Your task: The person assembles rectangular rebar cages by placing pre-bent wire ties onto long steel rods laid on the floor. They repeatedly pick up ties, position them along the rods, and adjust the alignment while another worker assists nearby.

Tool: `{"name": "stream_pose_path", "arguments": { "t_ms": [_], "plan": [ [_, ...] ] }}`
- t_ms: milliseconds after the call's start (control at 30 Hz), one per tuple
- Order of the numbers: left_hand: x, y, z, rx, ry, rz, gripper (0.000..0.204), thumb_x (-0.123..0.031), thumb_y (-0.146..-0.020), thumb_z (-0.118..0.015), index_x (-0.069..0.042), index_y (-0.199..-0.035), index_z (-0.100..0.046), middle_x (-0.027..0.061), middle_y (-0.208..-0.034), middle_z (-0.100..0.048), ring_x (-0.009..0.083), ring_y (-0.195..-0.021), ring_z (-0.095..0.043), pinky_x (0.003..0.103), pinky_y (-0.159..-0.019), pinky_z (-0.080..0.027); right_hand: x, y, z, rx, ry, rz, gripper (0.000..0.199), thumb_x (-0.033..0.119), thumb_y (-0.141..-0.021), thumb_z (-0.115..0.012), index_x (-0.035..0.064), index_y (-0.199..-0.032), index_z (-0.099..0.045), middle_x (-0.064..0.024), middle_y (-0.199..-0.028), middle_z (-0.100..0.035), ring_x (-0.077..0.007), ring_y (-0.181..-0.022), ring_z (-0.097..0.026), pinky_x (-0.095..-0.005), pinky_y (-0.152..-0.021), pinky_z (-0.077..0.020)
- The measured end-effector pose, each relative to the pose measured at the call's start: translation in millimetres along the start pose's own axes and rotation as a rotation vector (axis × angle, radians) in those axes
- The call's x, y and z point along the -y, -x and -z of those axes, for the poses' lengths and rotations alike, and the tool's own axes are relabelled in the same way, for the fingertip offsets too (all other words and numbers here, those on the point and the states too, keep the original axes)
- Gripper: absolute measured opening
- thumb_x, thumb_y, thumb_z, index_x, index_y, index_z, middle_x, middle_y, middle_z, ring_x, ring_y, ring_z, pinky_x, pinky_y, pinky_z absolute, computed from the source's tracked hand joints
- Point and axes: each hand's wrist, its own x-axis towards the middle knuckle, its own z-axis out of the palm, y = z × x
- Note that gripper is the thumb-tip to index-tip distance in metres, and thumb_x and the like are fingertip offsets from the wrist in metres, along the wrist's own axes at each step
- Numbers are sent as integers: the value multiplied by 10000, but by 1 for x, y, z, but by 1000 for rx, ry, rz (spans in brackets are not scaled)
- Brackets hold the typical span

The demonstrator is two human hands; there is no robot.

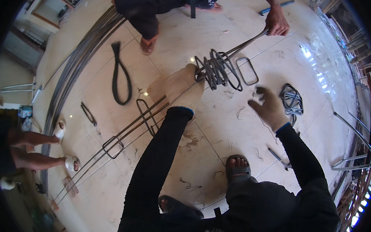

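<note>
My left hand [186, 86], in a pale knit glove, is closed round long steel rods [131, 125] that slant across the floor from lower left to upper right. Just beyond its fingers, a cluster of bent steel stirrups [218, 70] hangs round the rods. Two more stirrups encircle them further down: one upright [147, 117] and one near the lower left [113, 147]. My gloved right hand [270, 110] is held over the floor, fingers apart and holding nothing. Closest to it lie a stack of stirrups [293, 100] and a single rectangular stirrup [247, 70].
A crouching co-worker's hand [277, 22] grips the rods' far end. Pincers [278, 158] lie by my right forearm. A looped wire bundle [120, 77] and long bars [75, 58] lie to the left, where another person's legs [40, 149] show. Metal tubes [356, 140] stand right.
</note>
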Motion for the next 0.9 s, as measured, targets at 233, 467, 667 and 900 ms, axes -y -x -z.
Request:
{"name": "stream_pose_path", "arguments": {
  "t_ms": [233,467,667,900],
  "plan": [
    [1,-4,22,137,16,27,312,-232,-900,-702,-58,-1160,-692,200,-1041,-758,392,-1004,-728,478,-866,-563,71,-56,-34,-122,-541,205,658,334,-880,-816,-21,-1392,-606,-222,-1256,-713,-358,-1190,-682,-417,-1011,-529],
    [26,6,40,188,144,30,338,-216,-879,-701,-35,-1163,-673,228,-1021,-745,385,-995,-727,448,-882,-569,117,-61,-59,-140,-455,193,303,82,-843,-603,-43,-1111,-673,-163,-914,-718,-226,-827,-701,-379,-721,-545],
    [71,2,95,578,468,59,512,-212,-911,-674,41,-1350,-598,196,-1117,-720,248,-1038,-707,352,-921,-553,154,-30,-71,34,-661,315,409,8,-835,-566,-25,-1228,-675,-194,-1055,-741,-284,-982,-716,-386,-880,-542],
    [121,91,132,203,602,345,630,-399,-978,-682,102,-1346,-584,229,-1189,-718,266,-1101,-692,359,-955,-534,250,18,-85,249,-666,496,486,23,-852,-565,-53,-1332,-587,-177,-1029,-697,-257,-960,-688,-384,-902,-546]
  ]
}}
